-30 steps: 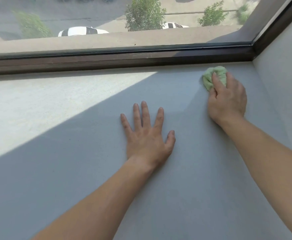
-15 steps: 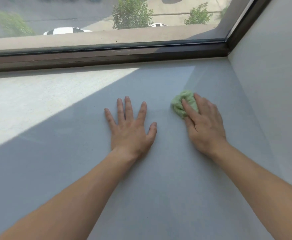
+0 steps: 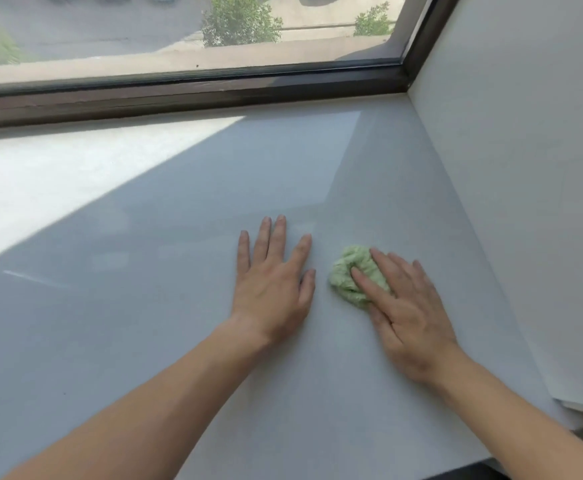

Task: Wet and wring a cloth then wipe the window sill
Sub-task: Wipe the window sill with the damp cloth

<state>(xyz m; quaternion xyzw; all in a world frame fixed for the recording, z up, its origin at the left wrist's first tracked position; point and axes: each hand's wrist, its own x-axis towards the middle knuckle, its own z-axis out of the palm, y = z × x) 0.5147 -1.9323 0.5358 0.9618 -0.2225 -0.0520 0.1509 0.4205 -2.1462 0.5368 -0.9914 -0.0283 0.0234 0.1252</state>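
A bunched light-green cloth (image 3: 350, 271) lies on the wide grey window sill (image 3: 151, 306), right of its middle. My right hand (image 3: 407, 310) presses flat on the cloth's right half, fingers stretched over it, and hides part of it. Just left of the cloth, my left hand (image 3: 272, 285) rests palm down on the bare sill with fingers spread, holding nothing. A small gap separates its thumb from the cloth.
The dark window frame (image 3: 193, 95) runs along the sill's far edge. A white side wall (image 3: 525, 188) closes the sill on the right. Sunlight falls on the far left of the sill. The sill's near edge shows at the bottom right.
My right hand has dragged the cloth from the far right corner by the frame toward me, ending beside my left hand. My left hand stays flat on the sill.
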